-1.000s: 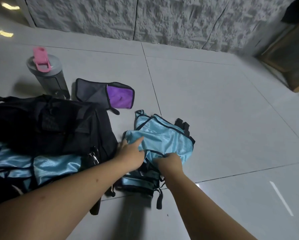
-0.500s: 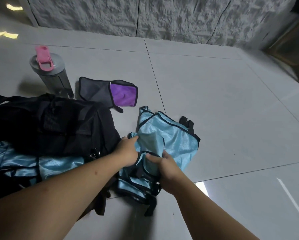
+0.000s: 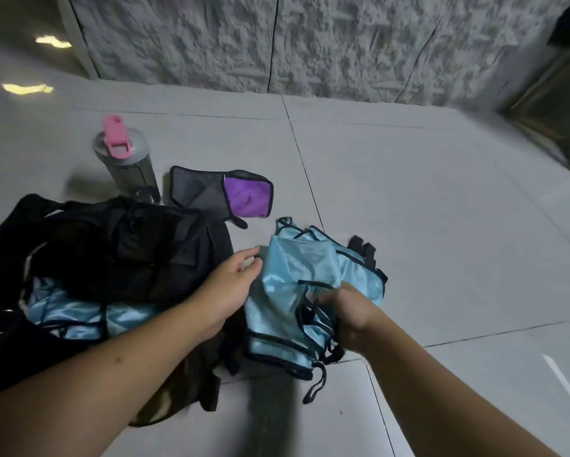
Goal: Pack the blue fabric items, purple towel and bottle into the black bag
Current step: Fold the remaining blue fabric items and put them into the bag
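A bunched blue fabric item (image 3: pixel 297 278) with black trim lies on the floor in front of me. My right hand (image 3: pixel 349 315) grips its lower folds and straps. My left hand (image 3: pixel 231 282) is at its left edge, fingers loosely curled and slightly apart from the cloth. The black bag (image 3: pixel 128 249) lies at the left with another shiny blue fabric item (image 3: pixel 72 311) in its opening. A purple towel (image 3: pixel 247 196) in a grey-black pouch lies behind the bag. The grey bottle (image 3: pixel 128 163) with a pink lid stands upright at the back left.
Pale floor tiles (image 3: pixel 425 209) stretch out to the right and back. A rough white wall (image 3: pixel 310 41) runs along the far side. A wooden piece of furniture (image 3: pixel 560 103) stands at the far right.
My right hand has gathered and lifted the blue fabric's lower part, bunching it more. My left hand has come off the cloth's left edge. The view has tilted slightly upward.
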Motion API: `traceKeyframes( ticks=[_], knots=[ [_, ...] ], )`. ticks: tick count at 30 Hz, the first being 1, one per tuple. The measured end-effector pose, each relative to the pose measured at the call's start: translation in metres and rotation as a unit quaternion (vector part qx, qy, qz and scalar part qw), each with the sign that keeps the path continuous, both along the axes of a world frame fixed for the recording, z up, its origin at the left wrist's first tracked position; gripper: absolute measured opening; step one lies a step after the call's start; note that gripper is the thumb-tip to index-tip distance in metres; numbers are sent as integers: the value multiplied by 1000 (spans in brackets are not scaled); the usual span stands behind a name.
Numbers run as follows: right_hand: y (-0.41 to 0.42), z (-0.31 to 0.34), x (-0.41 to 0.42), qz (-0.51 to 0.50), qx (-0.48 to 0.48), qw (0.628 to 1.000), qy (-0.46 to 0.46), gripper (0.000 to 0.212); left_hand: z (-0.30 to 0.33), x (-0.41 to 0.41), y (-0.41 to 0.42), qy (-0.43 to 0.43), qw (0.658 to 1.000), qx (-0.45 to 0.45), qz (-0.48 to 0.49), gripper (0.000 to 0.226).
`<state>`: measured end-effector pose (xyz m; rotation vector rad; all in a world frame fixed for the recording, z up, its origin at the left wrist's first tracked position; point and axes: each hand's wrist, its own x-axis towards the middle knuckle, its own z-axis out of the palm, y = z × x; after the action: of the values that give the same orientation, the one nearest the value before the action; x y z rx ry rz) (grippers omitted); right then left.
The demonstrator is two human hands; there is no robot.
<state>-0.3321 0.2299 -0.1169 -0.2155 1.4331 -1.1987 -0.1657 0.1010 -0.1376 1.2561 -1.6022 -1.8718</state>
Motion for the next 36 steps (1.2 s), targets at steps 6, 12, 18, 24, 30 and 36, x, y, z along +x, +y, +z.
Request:
traceKeyframes(
  ticks=[6,12,18,24,30,36],
  knots=[
    [-13,52,18,34,-67,996,-41,55,60,67,-16,16,997,55,-44,19],
    [-26,88,74,68,-133,984,-97,49,95,162,-66,-358,793,-426,-248,33],
    [-34,76,133,134,-98,978,-128,55,79,187,-76,-441,578,-633,-266,60],
    [-42,57,182,189,-66,968,-149,56,103,181,-88,-463,560,-678,-112,14],
    [-71,48,228,196,-9,974,-111,50,133,168,-104,-467,659,-571,-143,24],
    [-114,37,236,84,37,988,-124,43,143,158,-109,-433,702,-556,-103,22]
  ],
)
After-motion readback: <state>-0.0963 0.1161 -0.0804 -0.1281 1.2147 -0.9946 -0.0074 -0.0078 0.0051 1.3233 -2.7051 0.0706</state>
